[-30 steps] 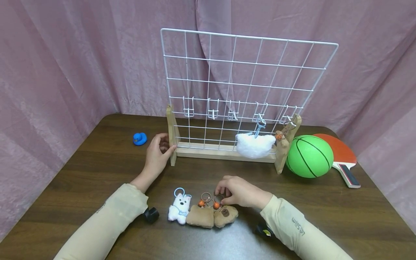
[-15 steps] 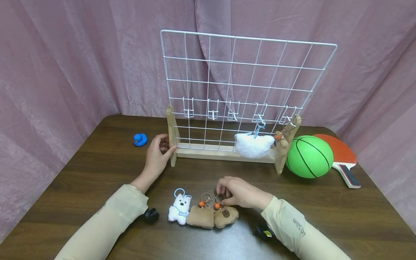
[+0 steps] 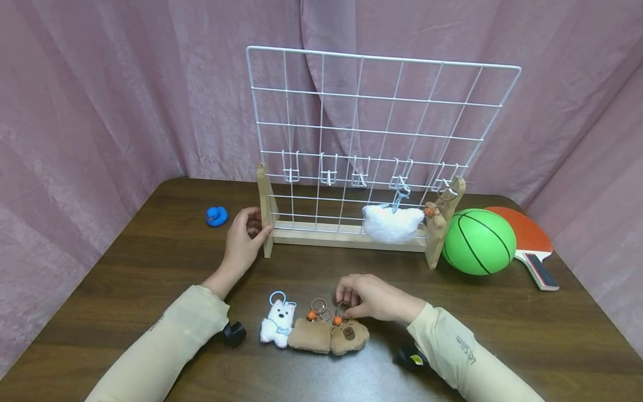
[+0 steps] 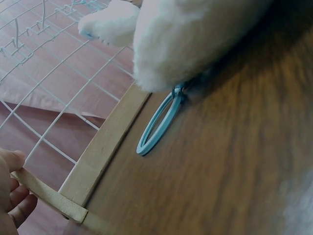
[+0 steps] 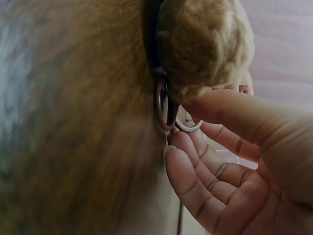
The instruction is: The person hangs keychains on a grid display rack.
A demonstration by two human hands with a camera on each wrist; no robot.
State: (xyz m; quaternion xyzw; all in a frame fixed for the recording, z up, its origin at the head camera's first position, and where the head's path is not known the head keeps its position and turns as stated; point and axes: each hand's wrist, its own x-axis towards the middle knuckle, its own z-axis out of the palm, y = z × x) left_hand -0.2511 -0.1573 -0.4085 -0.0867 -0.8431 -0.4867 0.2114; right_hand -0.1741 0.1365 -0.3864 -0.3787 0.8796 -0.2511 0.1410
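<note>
In the head view, my left hand (image 3: 243, 237) grips the left wooden post (image 3: 265, 215) of a white wire grid rack (image 3: 372, 114), thumb in front. My right hand (image 3: 379, 298) pinches the metal ring of a brown plush keychain (image 3: 350, 336) with an orange bead and dark snout, lying on the table. In the right wrist view the ring (image 5: 190, 128) lies between thumb and fingers. Left of it lie another brown plush keychain (image 3: 310, 336), its face hidden, and a white dog plush keychain (image 3: 278, 324) with a blue ring.
Several white hooks (image 3: 329, 170) line the grid. A white fluffy keychain (image 3: 393, 223) and a brown one (image 3: 436, 223) hang at its right. Beyond stand a green ball (image 3: 479, 242) and a red paddle (image 3: 527, 237). A blue rubber duck (image 3: 216, 216) sits left.
My right hand has shifted slightly right and nearer with the ring. The brown keychain has rolled a little, bringing its snout more into view. My left hand stays on the post.
</note>
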